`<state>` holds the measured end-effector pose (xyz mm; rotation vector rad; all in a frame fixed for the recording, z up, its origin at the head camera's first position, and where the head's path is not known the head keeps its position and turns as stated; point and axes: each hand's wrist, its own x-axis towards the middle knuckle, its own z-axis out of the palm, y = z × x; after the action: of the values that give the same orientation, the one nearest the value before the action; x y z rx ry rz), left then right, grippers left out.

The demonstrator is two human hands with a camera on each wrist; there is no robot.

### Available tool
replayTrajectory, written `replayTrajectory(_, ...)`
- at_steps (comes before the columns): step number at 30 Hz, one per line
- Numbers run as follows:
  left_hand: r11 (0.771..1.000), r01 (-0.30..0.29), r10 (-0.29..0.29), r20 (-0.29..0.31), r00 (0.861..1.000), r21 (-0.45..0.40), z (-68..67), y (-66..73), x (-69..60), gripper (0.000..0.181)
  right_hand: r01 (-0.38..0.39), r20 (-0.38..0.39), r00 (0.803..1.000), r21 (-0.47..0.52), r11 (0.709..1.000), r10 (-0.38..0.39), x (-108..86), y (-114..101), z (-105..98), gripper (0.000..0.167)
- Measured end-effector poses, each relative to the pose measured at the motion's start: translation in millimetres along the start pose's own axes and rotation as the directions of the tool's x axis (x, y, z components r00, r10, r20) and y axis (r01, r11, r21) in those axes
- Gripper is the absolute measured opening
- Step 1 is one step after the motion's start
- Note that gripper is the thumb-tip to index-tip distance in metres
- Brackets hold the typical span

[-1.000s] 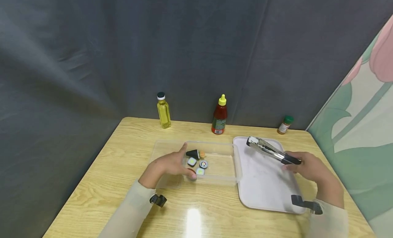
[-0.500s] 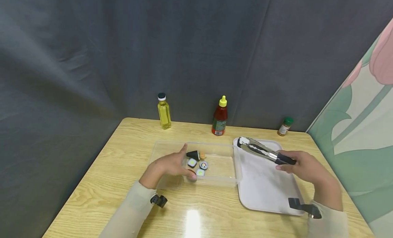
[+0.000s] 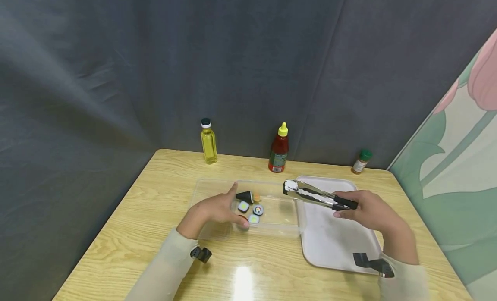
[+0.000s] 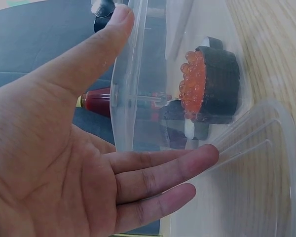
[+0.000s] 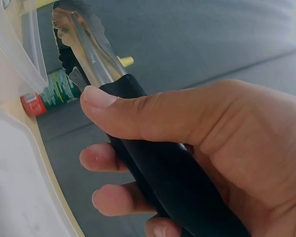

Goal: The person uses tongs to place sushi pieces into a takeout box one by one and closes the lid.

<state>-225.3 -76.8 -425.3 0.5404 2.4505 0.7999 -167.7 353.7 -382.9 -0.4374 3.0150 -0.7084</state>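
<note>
My left hand (image 3: 217, 208) spans the left end of a clear plastic container (image 3: 279, 230), thumb at its near side, fingers extended. In the container are a black cone-shaped hand roll (image 3: 244, 196) with an orange end, several sushi rolls (image 3: 258, 210), and a roe-topped sushi (image 4: 219, 86), partly behind my thumb in the head view. My right hand (image 3: 366, 210) grips metal tongs (image 3: 314, 195) by their black handles, tips above the container's right end. A white patch shows at the tips; whether glare or a held piece, I cannot tell.
A pale tray (image 3: 338, 245) lies right of the container, partly under the tongs. Along the back stand an oil bottle (image 3: 209, 148), a red sauce bottle (image 3: 278, 152) and a green-capped spice jar (image 3: 360, 162). A clear flat piece of plastic (image 3: 213, 232) lies under my left hand.
My right hand has carried the tongs leftward from over the tray to the container's right end. My left hand and the sushi stay in place.
</note>
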Motion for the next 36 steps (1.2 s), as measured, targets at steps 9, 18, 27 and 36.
replayTrajectory(9,1.000,0.008,-0.008,-0.004,1.000,0.011,2.3,-2.1,0.4,0.139,0.047,0.071,0.997,-0.058,0.997,-0.043,8.9,-15,5,0.055)
replayTrajectory(18,1.000,0.005,-0.005,-0.009,1.000,0.010,-0.5,-2.0,-2.3,0.139,0.134,0.180,0.979,-0.188,0.973,-0.100,28.6,-48,4,0.051)
replayTrajectory(27,1.000,-0.007,0.007,-0.003,1.000,0.012,0.3,-1.9,-0.8,0.140,0.188,0.251,0.961,-0.294,0.937,-0.114,35.8,-74,13,0.049)
replayTrajectory(36,1.000,0.003,-0.003,0.001,1.000,0.003,0.1,0.6,-1.4,0.138,0.237,0.302,0.944,-0.348,0.907,-0.131,44.4,-86,21,0.035)
